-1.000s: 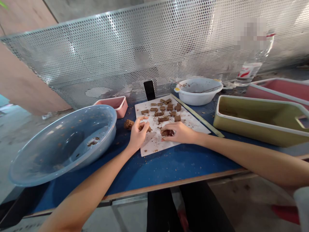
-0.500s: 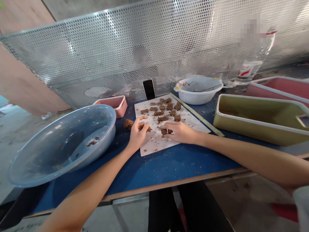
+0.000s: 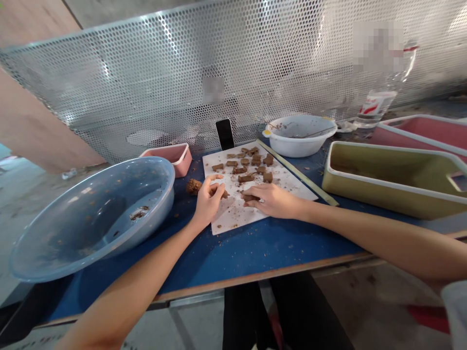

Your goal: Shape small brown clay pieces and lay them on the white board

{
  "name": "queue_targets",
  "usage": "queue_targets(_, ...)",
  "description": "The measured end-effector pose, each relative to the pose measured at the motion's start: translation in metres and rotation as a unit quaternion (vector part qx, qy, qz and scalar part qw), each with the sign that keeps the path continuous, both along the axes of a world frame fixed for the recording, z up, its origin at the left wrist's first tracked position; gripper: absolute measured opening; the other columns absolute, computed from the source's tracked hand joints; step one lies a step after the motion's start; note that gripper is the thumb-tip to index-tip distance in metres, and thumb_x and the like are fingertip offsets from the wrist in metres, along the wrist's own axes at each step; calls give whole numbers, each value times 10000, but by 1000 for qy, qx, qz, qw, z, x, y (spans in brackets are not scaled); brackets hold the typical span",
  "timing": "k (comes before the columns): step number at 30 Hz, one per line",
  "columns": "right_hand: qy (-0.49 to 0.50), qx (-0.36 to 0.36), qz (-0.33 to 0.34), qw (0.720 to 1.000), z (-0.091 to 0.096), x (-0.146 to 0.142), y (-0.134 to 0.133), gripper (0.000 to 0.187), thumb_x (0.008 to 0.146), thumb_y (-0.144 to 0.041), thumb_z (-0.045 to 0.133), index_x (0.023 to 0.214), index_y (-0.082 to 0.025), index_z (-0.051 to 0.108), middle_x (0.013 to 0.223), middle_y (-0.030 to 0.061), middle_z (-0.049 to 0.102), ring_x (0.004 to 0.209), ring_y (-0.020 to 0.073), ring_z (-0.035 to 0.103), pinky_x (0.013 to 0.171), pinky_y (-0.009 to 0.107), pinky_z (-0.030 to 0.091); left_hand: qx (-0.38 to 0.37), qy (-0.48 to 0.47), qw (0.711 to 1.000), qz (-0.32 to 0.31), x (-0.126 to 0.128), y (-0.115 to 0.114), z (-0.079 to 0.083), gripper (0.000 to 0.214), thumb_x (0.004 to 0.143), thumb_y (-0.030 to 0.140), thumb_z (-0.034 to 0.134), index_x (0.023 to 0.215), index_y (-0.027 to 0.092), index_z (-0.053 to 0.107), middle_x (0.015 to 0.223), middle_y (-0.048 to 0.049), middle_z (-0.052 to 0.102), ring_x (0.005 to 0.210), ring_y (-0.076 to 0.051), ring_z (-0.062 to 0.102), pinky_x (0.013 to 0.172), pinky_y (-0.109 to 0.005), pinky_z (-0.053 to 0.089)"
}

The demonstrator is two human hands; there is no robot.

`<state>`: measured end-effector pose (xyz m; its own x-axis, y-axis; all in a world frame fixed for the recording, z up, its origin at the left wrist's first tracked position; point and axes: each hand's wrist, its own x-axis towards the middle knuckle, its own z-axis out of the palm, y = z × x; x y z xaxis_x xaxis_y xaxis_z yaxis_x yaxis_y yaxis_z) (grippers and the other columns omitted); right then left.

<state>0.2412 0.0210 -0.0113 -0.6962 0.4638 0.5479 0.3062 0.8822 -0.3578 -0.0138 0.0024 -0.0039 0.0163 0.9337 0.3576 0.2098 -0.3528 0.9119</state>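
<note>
Over the white board (image 3: 233,221), my left hand (image 3: 209,198) is closed on a lump of brown clay (image 3: 225,194), mostly hidden by the fingers. My right hand (image 3: 269,198) curls over another piece of brown clay (image 3: 249,198) lying on the board, its thumb below and its fingers above. Several small shaped clay pieces (image 3: 246,178) stand farther back on the board, among scattered crumbs. A rough, crumbly clay clump (image 3: 193,186) rests on the blue table just left of my left hand.
A large blue basin (image 3: 146,233) stands at left, with a small pink box (image 3: 185,163) behind it. A phone (image 3: 224,134) leans at the back. A flat strip (image 3: 299,174) lies along the board's right edge. Rightward are a white basin (image 3: 302,146), green bin (image 3: 383,187) and bottle (image 3: 375,108).
The fingers of my right hand have lowered and closed a little more over the clay piece, which shows less. My left hand stays in place.
</note>
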Motion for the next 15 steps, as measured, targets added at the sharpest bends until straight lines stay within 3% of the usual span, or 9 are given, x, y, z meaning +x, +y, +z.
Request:
queue_targets(7, -85, 64, -14, 994, 7, 1, -4, 445, 1194, -450, 475, 1036, -155, 768, 801, 73, 768, 726, 196, 702, 703, 327, 484, 3, 5, 1000, -1, -1, 1, 0, 305, 971, 441, 710, 1169, 224, 631, 589, 100, 447, 534, -131, 420, 567, -272, 312)
queue_targets(11, -46, 62, -8, 997, 6, 0, -5, 314, 1179, -417, 530, 1126, -176, 724, 956, 76, 790, 848, 204, 741, 760, 321, 528, 5, 6, 1000, -1, -1, 0, 0, 294, 972, 425, 700, 1168, 219, 627, 581, 106, 449, 529, -127, 426, 573, -273, 325)
queue_targets(15, -4, 43, 15, 999, 3, 1, -4, 161, 1137, -258, 573, 1222, -177, 683, 1062, 82, 794, 955, 214, 778, 796, 313, 576, 7, 4, 1000, -4, 0, 0, 1, 304, 972, 418, 694, 1181, 211, 618, 599, 93, 512, 565, -140, 499, 599, -277, 361)
